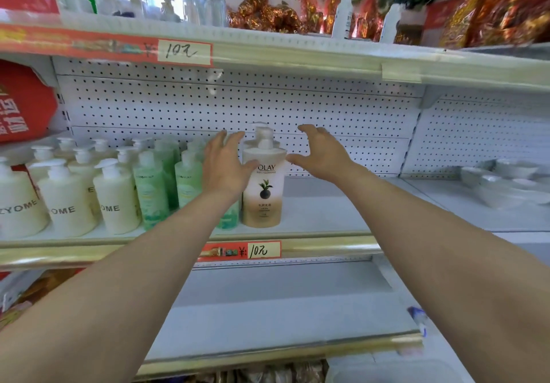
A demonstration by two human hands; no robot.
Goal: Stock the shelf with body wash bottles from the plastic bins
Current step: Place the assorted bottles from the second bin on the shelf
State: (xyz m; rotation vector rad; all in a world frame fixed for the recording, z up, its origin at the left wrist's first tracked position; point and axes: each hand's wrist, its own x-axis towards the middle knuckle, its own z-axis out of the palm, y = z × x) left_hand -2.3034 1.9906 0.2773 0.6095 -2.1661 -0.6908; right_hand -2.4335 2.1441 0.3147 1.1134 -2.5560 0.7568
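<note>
Two hands flank the brown-and-white bottle (262,187), which stands upright on the shelf (321,219) just right of the green bottles (166,186). We judge this the placing step, the bottle set down. Our left hand (226,168) has its fingers (238,140) spread, thumb touching the bottle's shoulder; our right hand (321,152) is open, just beside it. Next we would fetch another from the bins, which are unseen.

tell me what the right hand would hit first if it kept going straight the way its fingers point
Probably the white perforated back panel of the shelf: the open right hand points up and back, just right of the white-and-tan Olay pump bottle. Depth is unclear.
</note>
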